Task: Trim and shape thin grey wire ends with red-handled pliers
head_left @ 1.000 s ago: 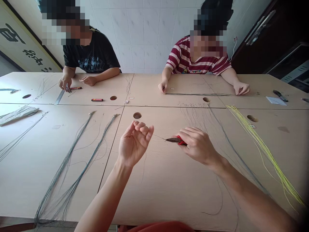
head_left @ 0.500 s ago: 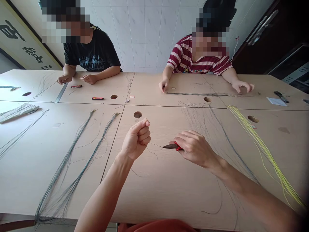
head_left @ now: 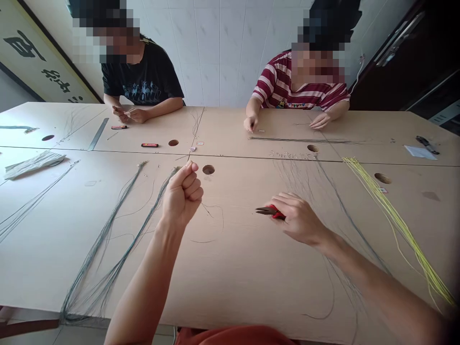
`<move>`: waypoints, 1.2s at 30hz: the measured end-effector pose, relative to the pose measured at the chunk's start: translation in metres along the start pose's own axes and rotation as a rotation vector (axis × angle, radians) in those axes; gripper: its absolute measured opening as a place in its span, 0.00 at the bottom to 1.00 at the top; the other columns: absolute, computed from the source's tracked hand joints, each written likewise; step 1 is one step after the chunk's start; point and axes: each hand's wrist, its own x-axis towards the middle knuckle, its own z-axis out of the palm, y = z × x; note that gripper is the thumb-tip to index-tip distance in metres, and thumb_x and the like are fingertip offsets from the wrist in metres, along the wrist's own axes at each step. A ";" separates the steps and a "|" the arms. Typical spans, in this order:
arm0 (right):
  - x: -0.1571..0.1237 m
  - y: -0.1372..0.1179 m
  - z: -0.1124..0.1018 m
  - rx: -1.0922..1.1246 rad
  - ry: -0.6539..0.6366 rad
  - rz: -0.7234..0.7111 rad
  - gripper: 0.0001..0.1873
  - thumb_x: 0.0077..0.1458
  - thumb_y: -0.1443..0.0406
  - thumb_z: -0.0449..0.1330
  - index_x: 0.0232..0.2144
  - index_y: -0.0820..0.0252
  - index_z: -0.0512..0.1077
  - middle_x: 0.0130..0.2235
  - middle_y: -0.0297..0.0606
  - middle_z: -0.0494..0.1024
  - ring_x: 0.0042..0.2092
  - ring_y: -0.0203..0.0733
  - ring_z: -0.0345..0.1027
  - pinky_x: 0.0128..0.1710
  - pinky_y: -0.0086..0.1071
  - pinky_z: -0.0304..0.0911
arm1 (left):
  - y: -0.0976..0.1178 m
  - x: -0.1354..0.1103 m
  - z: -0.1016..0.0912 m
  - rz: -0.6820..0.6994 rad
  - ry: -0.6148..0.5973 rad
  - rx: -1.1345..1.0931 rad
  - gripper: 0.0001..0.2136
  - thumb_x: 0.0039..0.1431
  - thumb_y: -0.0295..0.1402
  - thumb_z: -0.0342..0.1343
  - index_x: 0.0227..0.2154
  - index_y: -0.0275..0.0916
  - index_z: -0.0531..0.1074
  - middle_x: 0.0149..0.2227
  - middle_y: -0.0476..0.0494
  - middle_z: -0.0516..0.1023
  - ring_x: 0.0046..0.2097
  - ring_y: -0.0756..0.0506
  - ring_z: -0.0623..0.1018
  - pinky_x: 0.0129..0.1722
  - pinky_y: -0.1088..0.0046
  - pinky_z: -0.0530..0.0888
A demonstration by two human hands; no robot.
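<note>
My left hand (head_left: pixel 182 192) is raised over the table (head_left: pixel 244 268), closed in a pinch on a thin dark wire (head_left: pixel 212 225) that trails in a loose loop below and to its right. My right hand (head_left: pixel 296 218) rests low on the table and grips small red-handled pliers (head_left: pixel 270 211), whose dark tips point left toward the wire. The pliers' tips stand apart from the wire. Two long bundles of dark wire (head_left: pixel 118 230) lie to the left of my left hand.
A yellow wire bundle (head_left: pixel 395 225) runs along the right side. More dark strands (head_left: pixel 323 191) spread behind my right hand. Round holes (head_left: pixel 208 169) dot the tabletop. Two persons sit across, hands on wires (head_left: pixel 298 140); a ruler (head_left: pixel 97 134) and small tools (head_left: pixel 150 144) lie near them.
My left hand closed from spread fingers into a pinch and drew the wire leftward and up. The pliers let the wire's end go and my right hand stayed low.
</note>
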 end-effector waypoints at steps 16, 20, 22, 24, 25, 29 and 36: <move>0.033 -0.088 0.025 0.728 0.118 0.459 0.06 0.54 0.62 0.61 0.32 0.59 0.72 0.25 0.30 0.67 0.27 0.33 0.59 0.29 0.29 0.59 | -0.025 -0.008 0.026 -0.096 -0.007 -0.346 0.18 0.71 0.27 0.38 0.25 0.36 0.67 0.16 0.59 0.37 0.14 0.55 0.42 0.10 0.81 0.48; 0.038 -0.089 0.032 0.816 0.113 0.534 0.10 0.54 0.59 0.62 0.36 0.59 0.73 0.25 0.29 0.66 0.27 0.33 0.59 0.29 0.29 0.59 | -0.026 -0.008 0.028 -0.083 0.000 -0.285 0.18 0.71 0.26 0.38 0.25 0.37 0.66 0.14 0.59 0.40 0.14 0.55 0.44 0.10 0.81 0.48; 0.039 -0.089 0.032 0.868 0.104 0.541 0.08 0.55 0.60 0.61 0.32 0.59 0.72 0.24 0.29 0.66 0.26 0.33 0.58 0.28 0.29 0.58 | -0.027 -0.008 0.027 -0.086 0.002 -0.283 0.18 0.71 0.27 0.39 0.25 0.37 0.66 0.14 0.59 0.40 0.14 0.55 0.44 0.10 0.81 0.48; 0.039 -0.089 0.030 0.900 0.097 0.526 0.08 0.56 0.61 0.60 0.28 0.59 0.70 0.24 0.29 0.66 0.26 0.33 0.57 0.27 0.28 0.57 | -0.028 -0.007 0.027 -0.086 0.001 -0.294 0.18 0.70 0.27 0.39 0.25 0.37 0.66 0.14 0.59 0.40 0.14 0.55 0.44 0.10 0.81 0.49; 0.039 -0.089 0.028 0.907 0.093 0.514 0.09 0.57 0.61 0.59 0.27 0.58 0.69 0.24 0.29 0.66 0.26 0.32 0.57 0.27 0.28 0.57 | -0.029 -0.007 0.026 -0.084 -0.002 -0.299 0.18 0.70 0.27 0.39 0.25 0.37 0.66 0.14 0.59 0.40 0.14 0.55 0.44 0.10 0.81 0.49; 0.035 -0.086 0.019 0.905 0.074 0.476 0.10 0.58 0.62 0.58 0.26 0.58 0.66 0.23 0.29 0.63 0.26 0.32 0.54 0.26 0.27 0.55 | -0.031 -0.008 0.022 -0.044 -0.051 -0.281 0.15 0.69 0.28 0.43 0.25 0.36 0.68 0.16 0.59 0.43 0.14 0.56 0.47 0.11 0.82 0.50; 0.034 -0.075 0.004 0.792 0.065 0.434 0.11 0.60 0.63 0.56 0.26 0.58 0.65 0.23 0.29 0.62 0.25 0.32 0.54 0.26 0.28 0.55 | -0.021 -0.006 0.006 0.029 -0.127 -0.163 0.08 0.59 0.30 0.55 0.25 0.36 0.67 0.19 0.57 0.54 0.18 0.58 0.57 0.15 0.84 0.57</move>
